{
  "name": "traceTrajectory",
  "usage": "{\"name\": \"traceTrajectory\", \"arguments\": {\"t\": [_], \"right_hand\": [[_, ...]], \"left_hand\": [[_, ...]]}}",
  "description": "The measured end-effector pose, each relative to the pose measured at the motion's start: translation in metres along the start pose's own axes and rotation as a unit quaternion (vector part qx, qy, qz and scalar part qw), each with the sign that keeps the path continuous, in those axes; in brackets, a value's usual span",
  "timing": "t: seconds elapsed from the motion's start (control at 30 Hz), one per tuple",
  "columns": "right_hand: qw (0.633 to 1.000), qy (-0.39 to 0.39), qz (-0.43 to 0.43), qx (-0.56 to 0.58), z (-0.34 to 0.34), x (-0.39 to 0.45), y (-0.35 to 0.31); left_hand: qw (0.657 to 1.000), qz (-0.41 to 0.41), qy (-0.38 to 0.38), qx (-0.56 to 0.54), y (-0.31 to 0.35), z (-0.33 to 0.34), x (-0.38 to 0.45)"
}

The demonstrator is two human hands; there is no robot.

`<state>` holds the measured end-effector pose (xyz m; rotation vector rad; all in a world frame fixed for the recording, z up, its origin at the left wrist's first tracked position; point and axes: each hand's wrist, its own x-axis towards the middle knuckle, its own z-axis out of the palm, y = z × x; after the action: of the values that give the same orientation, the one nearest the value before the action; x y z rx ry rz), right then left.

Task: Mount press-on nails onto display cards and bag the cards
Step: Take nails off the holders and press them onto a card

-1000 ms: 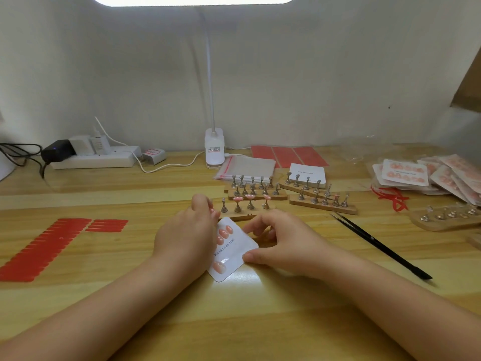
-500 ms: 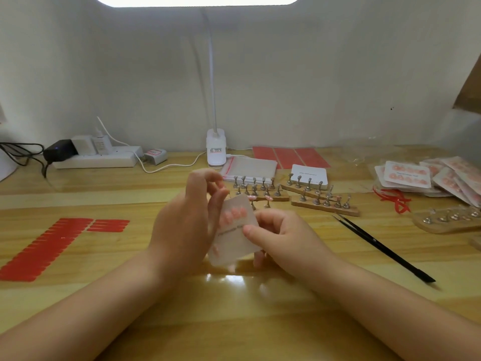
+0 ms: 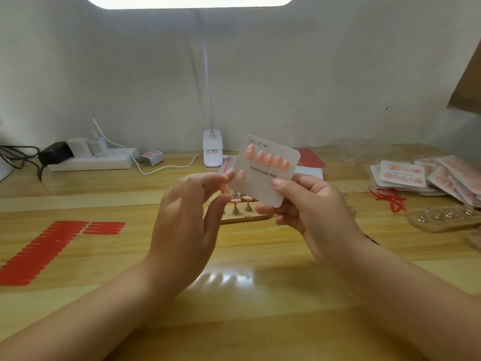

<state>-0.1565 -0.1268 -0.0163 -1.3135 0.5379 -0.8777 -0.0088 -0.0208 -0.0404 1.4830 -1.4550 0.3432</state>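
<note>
My right hand [image 3: 309,204] holds a white display card [image 3: 268,183] up above the table, thumb on its front and fingers behind it. The card reads "Handmade Nail" and carries a row of pink press-on nails [image 3: 268,158] along the top and one more nail [image 3: 240,175] lower left. My left hand [image 3: 192,217] is beside the card with loosely curved fingers, a fingertip touching the card's left edge. Below the card, a wooden nail stand [image 3: 244,217] bears two pink nails [image 3: 236,201] on metal pegs.
Bagged finished cards [image 3: 426,175] are piled at the right, with red scraps [image 3: 390,199] and another wooden stand [image 3: 442,220] beside them. Red adhesive strips [image 3: 52,246] lie at the left. A power strip [image 3: 91,160] and lamp base [image 3: 213,152] stand at the back.
The card went from lying on the table to being lifted and turned face-on toward me. My right hand now carries it, and my left hand has loosened its hold to a touch.
</note>
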Motion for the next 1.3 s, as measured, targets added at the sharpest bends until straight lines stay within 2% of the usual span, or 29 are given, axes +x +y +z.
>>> {"name": "traceTrajectory", "arguments": {"t": [0.3, 0.77, 0.9, 1.07, 1.3], "right_hand": [[1.000, -0.006, -0.002, -0.007, 0.001, -0.001, 0.001], [1.000, -0.006, 0.017, -0.015, 0.000, -0.001, 0.000], [0.999, -0.008, 0.018, -0.027, 0.000, -0.002, -0.001], [0.999, -0.024, 0.012, -0.032, 0.002, -0.006, -0.003], [0.999, -0.047, 0.011, -0.022, 0.005, -0.009, -0.004]], "left_hand": [[0.994, -0.048, -0.015, -0.098, 0.002, 0.001, -0.001], [0.993, -0.044, -0.007, -0.112, 0.002, 0.001, 0.001], [0.998, -0.037, 0.004, -0.047, 0.002, -0.002, 0.003], [0.993, 0.073, 0.026, 0.092, 0.004, -0.007, 0.010], [0.986, 0.097, 0.022, 0.135, 0.003, -0.007, 0.009]]}}
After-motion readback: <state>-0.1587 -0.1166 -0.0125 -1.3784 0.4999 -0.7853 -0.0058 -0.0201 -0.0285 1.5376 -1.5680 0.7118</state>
